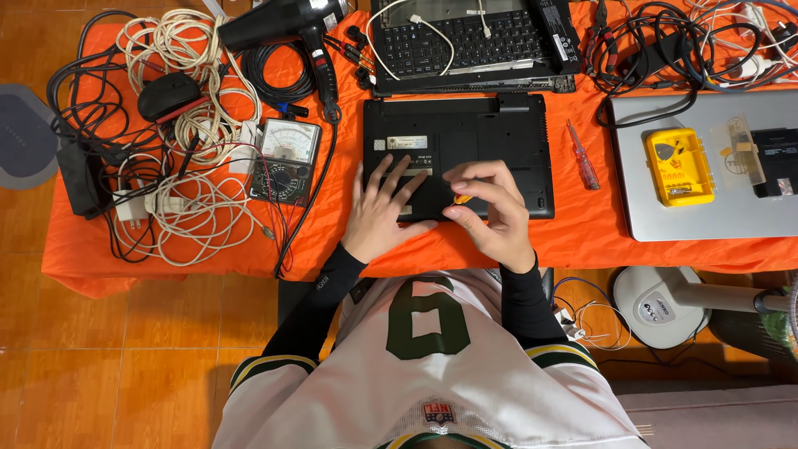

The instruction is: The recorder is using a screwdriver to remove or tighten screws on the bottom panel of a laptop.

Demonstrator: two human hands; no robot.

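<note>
A black laptop base (482, 133) lies bottom-up on the orange tablecloth (573, 233), right in front of me. My left hand (384, 209) rests flat on its near edge with the fingers spread. My right hand (490, 212) is curled around a small screwdriver with an orange-yellow handle (461, 199), its tip hidden against the base's underside. Both forearms wear black sleeves.
A second opened laptop with keyboard (465, 37) lies behind. At left are a multimeter (287, 158), tangled white cables (195, 208), a black mouse (168, 93) and a heat gun (291, 25). At right: a red screwdriver (583, 156), silver laptop (706, 208), yellow bit case (679, 166).
</note>
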